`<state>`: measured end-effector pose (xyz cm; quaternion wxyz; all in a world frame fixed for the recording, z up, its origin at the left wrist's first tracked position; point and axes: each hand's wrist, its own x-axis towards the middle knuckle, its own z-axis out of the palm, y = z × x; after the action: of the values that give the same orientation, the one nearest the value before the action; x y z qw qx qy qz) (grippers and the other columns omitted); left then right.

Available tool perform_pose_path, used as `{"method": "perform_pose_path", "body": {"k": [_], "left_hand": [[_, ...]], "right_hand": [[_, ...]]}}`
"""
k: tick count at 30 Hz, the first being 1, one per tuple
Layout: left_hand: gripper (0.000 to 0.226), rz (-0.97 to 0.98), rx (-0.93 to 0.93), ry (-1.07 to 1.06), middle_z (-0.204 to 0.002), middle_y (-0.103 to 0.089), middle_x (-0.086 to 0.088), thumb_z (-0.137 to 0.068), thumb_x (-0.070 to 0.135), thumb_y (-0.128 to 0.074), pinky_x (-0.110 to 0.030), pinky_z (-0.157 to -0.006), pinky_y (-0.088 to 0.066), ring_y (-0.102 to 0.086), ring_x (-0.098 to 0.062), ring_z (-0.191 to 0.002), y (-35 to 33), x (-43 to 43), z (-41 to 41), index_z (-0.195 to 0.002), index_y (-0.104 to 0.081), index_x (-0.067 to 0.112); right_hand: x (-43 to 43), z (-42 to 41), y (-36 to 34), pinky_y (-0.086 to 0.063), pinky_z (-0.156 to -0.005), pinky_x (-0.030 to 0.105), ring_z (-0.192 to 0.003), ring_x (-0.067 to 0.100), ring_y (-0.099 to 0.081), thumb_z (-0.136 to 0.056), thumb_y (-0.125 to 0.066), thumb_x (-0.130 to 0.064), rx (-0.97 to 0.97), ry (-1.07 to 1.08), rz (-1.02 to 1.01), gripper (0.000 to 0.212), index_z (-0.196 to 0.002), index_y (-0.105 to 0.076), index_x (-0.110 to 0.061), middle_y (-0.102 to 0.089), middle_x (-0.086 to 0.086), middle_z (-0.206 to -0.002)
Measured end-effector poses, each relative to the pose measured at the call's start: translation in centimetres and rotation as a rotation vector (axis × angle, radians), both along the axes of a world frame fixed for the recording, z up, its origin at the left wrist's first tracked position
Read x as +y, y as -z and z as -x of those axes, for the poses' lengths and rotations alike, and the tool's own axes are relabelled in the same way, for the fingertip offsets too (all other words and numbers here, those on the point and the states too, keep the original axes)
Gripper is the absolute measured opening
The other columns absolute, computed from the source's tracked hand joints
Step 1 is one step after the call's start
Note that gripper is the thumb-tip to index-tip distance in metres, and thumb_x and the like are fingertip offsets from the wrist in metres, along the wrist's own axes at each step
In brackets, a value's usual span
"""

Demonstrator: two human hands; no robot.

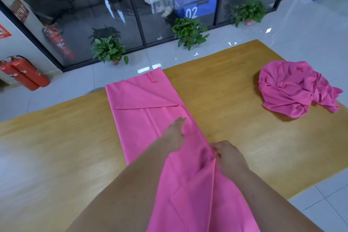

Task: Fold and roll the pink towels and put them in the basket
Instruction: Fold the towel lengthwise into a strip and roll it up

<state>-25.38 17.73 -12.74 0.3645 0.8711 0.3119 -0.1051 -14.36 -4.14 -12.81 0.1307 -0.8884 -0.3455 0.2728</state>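
Note:
A long pink towel (148,111) lies folded lengthwise down the middle of the wooden table (235,100), its far end reaching the table's far edge and its near end hanging toward me. My left hand (176,133) rests flat on the towel with fingers spread. My right hand (228,158) pinches the towel's right edge, where the cloth bunches up. A second pink towel (295,88) sits crumpled in a heap at the table's right end. No basket is in view.
Beyond the table are a tiled floor, three potted plants (189,32) along a glass wall, and red fire extinguishers (24,73) at the left. A person sits behind the glass. Bare tabletop stretches to the left of the folded towel.

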Motion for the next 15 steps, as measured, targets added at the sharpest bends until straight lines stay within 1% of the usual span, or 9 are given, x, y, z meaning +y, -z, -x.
{"method": "perform_pose_path", "body": {"k": [3, 7, 10, 13, 15], "left_hand": [[0.074, -0.052, -0.002, 0.045, -0.174, -0.010, -0.010, -0.100, 0.002, -0.047, -0.020, -0.122, -0.002, -0.010, -0.023, -0.160, 0.4, -1.9, 2.7, -0.166, -0.017, 0.014], [0.075, -0.092, -0.005, 0.091, -0.175, -0.008, -0.006, -0.100, 0.005, -0.048, -0.029, -0.128, -0.006, -0.009, -0.023, -0.160, 0.0, -4.1, 6.2, -0.167, -0.015, 0.018], [0.075, -0.109, -0.009, 0.097, -0.175, -0.010, -0.005, -0.100, 0.007, -0.047, -0.036, -0.130, -0.011, -0.011, -0.023, -0.160, -0.4, -5.8, 8.8, -0.167, -0.016, 0.019], [0.073, -0.101, -0.013, 0.101, -0.175, -0.009, -0.005, -0.101, 0.007, -0.046, -0.034, -0.130, -0.008, -0.011, -0.024, -0.160, -0.8, -7.8, 12.1, -0.167, -0.015, 0.018], [0.072, -0.102, -0.012, 0.107, -0.175, -0.008, -0.004, -0.102, 0.008, -0.045, -0.035, -0.130, -0.009, -0.010, -0.024, -0.161, -1.0, -9.1, 14.3, -0.167, -0.014, 0.018]], "right_hand": [[-0.5, 0.9, -0.5, -0.050, -0.101, 0.034, -0.118, 0.019, -0.062, -0.101, -0.045, -0.015, -0.003, 0.013, -0.007, 0.053, -0.145, -0.057, -0.041, -0.051, -0.008, -0.140], [-1.4, 3.5, -1.8, -0.048, -0.100, 0.029, -0.120, 0.017, -0.059, -0.095, -0.040, -0.003, -0.025, -0.010, 0.035, 0.066, -0.150, -0.052, -0.039, -0.046, -0.011, -0.144], [-2.4, 6.1, -2.3, -0.047, -0.105, 0.031, -0.128, 0.016, -0.055, -0.096, -0.040, -0.001, -0.050, -0.024, 0.024, 0.069, -0.150, -0.050, -0.043, -0.042, -0.011, -0.149], [-3.5, 8.7, -2.7, -0.046, -0.109, 0.034, -0.134, 0.018, -0.051, -0.099, -0.040, -0.002, -0.069, -0.028, 0.027, 0.067, -0.150, -0.049, -0.044, -0.041, -0.008, -0.151], [-4.4, 10.4, -3.0, -0.047, -0.110, 0.037, -0.135, 0.020, -0.051, -0.098, -0.039, -0.001, -0.095, -0.053, 0.036, 0.068, -0.151, -0.048, -0.043, -0.043, -0.005, -0.149]]}}
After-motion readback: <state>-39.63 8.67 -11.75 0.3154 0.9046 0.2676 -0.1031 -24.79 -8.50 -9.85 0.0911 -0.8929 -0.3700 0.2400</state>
